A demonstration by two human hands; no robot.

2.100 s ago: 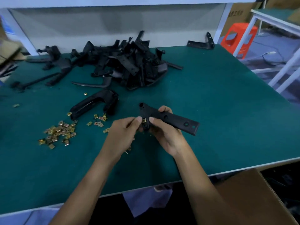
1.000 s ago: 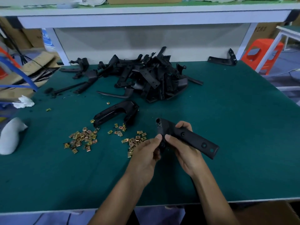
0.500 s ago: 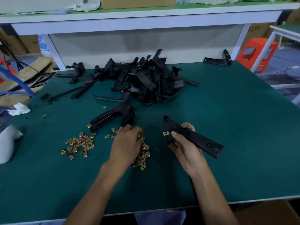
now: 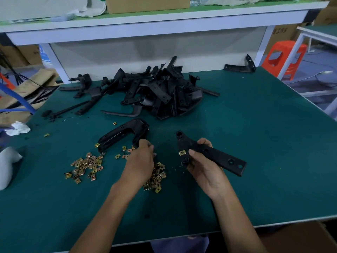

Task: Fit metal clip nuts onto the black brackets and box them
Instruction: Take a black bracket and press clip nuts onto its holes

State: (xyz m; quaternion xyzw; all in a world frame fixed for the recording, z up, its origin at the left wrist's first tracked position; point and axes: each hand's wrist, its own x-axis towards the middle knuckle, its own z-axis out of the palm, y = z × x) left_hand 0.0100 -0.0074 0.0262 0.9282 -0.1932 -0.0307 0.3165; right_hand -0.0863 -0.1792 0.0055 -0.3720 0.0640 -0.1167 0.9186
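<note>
My right hand (image 4: pixel 202 167) grips a long flat black bracket (image 4: pixel 215 155) just above the green table (image 4: pixel 255 134), thumb on its face. One brass clip nut (image 4: pixel 182 152) sits fitted on the bracket's near-left end. My left hand (image 4: pixel 140 161) is lowered, back up, over a scatter of loose clip nuts (image 4: pixel 157 177), fingers curled down; whether they pinch a nut is hidden. Further clip nuts (image 4: pixel 85 166) lie in a second patch to the left. A curved black bracket (image 4: pixel 122 135) lies just beyond my left hand.
A big heap of black brackets (image 4: pixel 160 94) fills the table's back middle, and a lone bracket (image 4: pixel 240 67) lies at the back right. A white object (image 4: pixel 7 165) and crumpled tissue (image 4: pixel 17 127) are at the left edge. A cardboard box (image 4: pixel 300 238) stands below the front right.
My left hand left the bracket, where it was pressing on a nut, and dropped to the loose clip nuts. The fitted nut now shows on the bracket, still in my right hand.
</note>
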